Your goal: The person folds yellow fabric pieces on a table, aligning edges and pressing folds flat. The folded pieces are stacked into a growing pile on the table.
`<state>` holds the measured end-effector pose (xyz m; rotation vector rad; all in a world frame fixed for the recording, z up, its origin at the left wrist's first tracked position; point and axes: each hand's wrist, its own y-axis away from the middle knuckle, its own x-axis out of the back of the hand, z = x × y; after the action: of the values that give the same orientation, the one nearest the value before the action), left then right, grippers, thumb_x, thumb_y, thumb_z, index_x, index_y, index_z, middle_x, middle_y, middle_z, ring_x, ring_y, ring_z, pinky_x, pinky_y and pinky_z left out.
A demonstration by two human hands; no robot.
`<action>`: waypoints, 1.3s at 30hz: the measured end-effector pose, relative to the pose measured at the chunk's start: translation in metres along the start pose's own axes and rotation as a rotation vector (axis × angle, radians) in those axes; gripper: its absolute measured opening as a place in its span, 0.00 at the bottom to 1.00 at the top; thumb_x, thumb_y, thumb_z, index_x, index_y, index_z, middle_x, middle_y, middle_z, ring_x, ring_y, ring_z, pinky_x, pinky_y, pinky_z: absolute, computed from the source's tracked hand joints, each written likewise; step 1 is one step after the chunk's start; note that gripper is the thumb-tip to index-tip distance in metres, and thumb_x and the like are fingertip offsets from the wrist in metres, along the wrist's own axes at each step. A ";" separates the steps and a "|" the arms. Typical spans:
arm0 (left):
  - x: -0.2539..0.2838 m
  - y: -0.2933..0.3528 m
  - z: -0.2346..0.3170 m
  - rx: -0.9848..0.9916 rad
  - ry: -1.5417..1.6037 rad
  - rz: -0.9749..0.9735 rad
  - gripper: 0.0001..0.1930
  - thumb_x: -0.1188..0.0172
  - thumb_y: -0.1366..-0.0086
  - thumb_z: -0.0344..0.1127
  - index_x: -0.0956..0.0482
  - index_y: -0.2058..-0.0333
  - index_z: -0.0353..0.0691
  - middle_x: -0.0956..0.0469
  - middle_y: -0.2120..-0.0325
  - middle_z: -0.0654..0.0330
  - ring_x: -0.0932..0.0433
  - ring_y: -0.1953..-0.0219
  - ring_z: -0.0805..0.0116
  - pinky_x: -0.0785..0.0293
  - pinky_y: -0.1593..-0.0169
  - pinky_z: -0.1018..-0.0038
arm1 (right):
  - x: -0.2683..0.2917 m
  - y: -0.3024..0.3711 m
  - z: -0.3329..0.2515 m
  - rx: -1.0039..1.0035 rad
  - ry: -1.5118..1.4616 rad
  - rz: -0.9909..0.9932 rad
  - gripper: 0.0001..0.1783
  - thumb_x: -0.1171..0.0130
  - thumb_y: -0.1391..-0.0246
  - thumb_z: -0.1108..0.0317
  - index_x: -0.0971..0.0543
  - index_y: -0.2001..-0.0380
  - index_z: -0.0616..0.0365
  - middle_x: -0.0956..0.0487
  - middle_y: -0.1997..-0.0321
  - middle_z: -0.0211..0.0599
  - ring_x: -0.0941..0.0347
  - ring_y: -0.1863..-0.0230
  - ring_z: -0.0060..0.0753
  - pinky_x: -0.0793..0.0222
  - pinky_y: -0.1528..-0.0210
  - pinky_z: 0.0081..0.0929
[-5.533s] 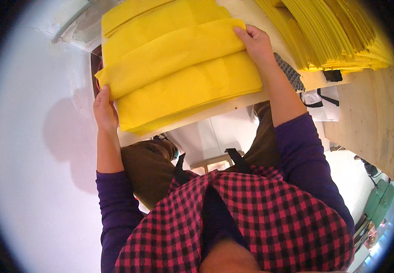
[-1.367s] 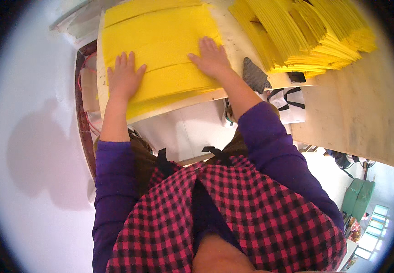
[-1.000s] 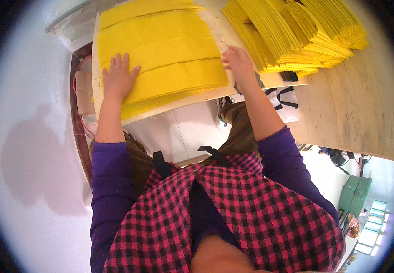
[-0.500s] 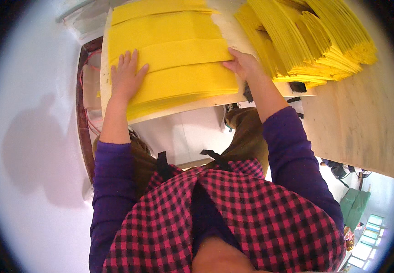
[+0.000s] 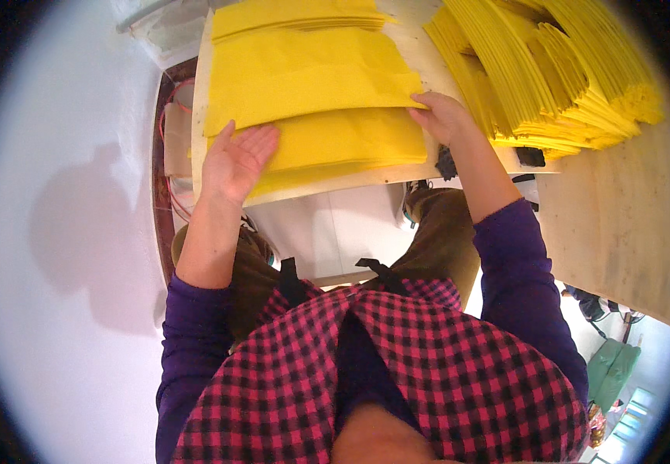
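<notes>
Flat yellow sheets, cloth-like or soft paper, lie overlapped in a stack before me. My right hand (image 5: 441,116) pinches the right end of the front edge of a yellow sheet (image 5: 312,77). At that sheet's front left corner is my left hand (image 5: 238,162), turned palm up, fingers stretched out and holding nothing; its thumb tip is at the sheet's edge. Below the edge shows another yellow sheet (image 5: 350,139), the front of the pile. More yellow sheets (image 5: 296,15) overlap at the far end.
Thick bundles of folded yellow sheets (image 5: 497,69) are heaped at the far right of the wooden table (image 5: 397,174). A bare wooden board (image 5: 613,224) extends on the right. A white wall (image 5: 80,232) stands close on the left. Two black pieces hang at the table's front edge.
My left hand has left its palm-down place on the sheets, moved toward me and turned palm up. The right hand keeps its pinch. The whole view has shifted slightly.
</notes>
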<state>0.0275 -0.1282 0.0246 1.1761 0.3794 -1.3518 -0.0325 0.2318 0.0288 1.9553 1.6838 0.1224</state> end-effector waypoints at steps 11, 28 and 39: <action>0.021 -0.040 0.081 0.001 -0.433 0.148 0.23 0.44 0.38 0.31 0.37 0.45 0.34 0.25 0.53 0.53 0.27 0.49 0.62 0.34 0.43 0.60 | 0.034 0.022 -0.001 -0.008 0.268 0.015 0.14 0.43 0.45 0.68 0.26 0.57 0.62 0.23 0.58 0.38 0.25 0.59 0.30 0.23 0.61 0.26; -0.014 -0.145 0.110 0.061 -0.849 0.061 0.20 0.45 0.38 0.29 0.33 0.47 0.31 0.26 0.52 0.52 0.25 0.52 0.60 0.29 0.47 0.67 | 0.018 -0.091 -0.039 -0.022 0.354 -0.113 0.16 0.38 0.50 0.64 0.24 0.60 0.60 0.20 0.62 0.37 0.23 0.63 0.29 0.25 0.62 0.27; -0.003 -0.131 0.109 -0.196 -0.896 -0.021 0.18 0.42 0.39 0.29 0.30 0.50 0.33 0.24 0.53 0.55 0.24 0.53 0.63 0.29 0.48 0.70 | 0.014 -0.095 -0.042 0.203 0.379 -0.204 0.15 0.35 0.52 0.67 0.23 0.61 0.58 0.19 0.63 0.32 0.23 0.65 0.23 0.28 0.61 0.22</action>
<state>-0.1321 -0.1886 0.0172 0.3261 -0.1262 -1.6648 -0.1309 0.2657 0.0166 1.9812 2.2077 0.2683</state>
